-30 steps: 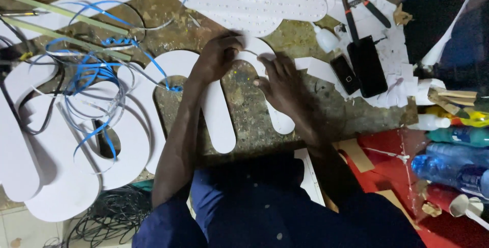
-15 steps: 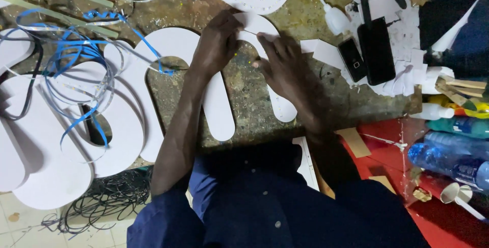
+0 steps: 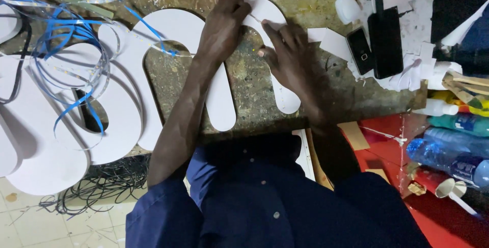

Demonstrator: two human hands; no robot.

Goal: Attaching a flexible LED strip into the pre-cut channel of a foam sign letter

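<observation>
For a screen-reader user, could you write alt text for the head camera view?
Seen from above, a person's left hand and right hand press on a white arch-shaped cutout lying on a worn workbench. Blue and white strip coils lie to the left, and two dark phones to the right.

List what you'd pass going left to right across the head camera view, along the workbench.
Blue strip coil → left hand → right hand → small dark phone → large black phone → plastic bottles.
</observation>
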